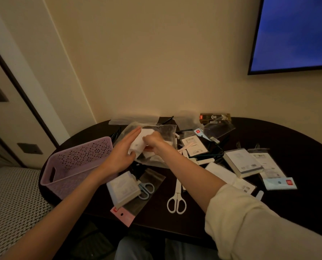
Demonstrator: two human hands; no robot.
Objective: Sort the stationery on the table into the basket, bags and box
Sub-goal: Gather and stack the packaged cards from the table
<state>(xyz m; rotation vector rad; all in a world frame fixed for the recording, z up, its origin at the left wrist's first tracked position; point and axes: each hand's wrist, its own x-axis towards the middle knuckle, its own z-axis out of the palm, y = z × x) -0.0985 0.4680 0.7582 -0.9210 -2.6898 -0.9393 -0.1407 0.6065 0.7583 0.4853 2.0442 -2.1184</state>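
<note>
Closest to you, your cream sleeve cuts across the lower right, forearm reaching out over the dark bench. Just past it, white scissors lie flat, handles toward you. To their left, a white notepad block sits on a clear bag with a pink header, and pale blue scissors peek out beside the block. On the left, the lilac perforated basket stands upright at the bench edge.

Now the middle: your left hand is held flat, fingers straight, laid along the side of a white packet. Your right hand is curled, fingers pinching that same packet from the other side. Both hands work over a clear plastic bag; whether the packet is inside it, I can't tell.

Out right, a second notepad block lies beside a packaged item with a pale blue header. Far back against the wall, a gold and black box rests behind more clear wrappers.
</note>
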